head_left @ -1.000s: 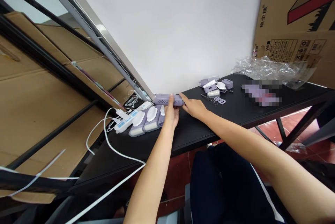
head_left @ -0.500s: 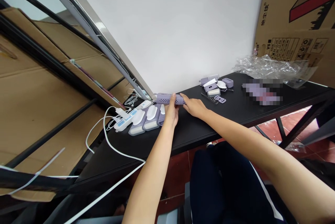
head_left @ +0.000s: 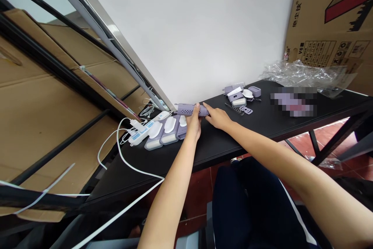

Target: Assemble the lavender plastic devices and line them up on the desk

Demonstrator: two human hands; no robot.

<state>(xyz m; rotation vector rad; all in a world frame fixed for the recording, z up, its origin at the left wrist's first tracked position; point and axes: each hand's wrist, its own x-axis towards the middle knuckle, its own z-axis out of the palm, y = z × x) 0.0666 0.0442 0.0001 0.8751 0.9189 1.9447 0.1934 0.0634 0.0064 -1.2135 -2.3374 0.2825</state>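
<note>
A purple cylindrical part with small holes (head_left: pixel 185 109) is held level above the black table. My left hand (head_left: pixel 194 122) wraps round it, thumb on top. My right hand (head_left: pixel 216 117) grips its right end with the fingers closed. Just below and left of it, several purple units with white oval pieces (head_left: pixel 169 129) stand in a row on the table. Further right lie loose parts: a metal spring (head_left: pixel 234 108), a small purple plate with holes (head_left: pixel 246 110), a white oval piece (head_left: pixel 247 93) and a purple frame (head_left: pixel 255 91).
A white power strip (head_left: pixel 142 134) with plugs and cables lies at the table's left. At the right are a blurred purple item (head_left: pixel 291 102), clear plastic bags (head_left: pixel 305 74) and a large cardboard box (head_left: pixel 329 35). A white cable (head_left: pixel 128 167) hangs over the table's front edge.
The view has shifted slightly. Both hands still hold the purple cylindrical part, in nearly the same pose.
</note>
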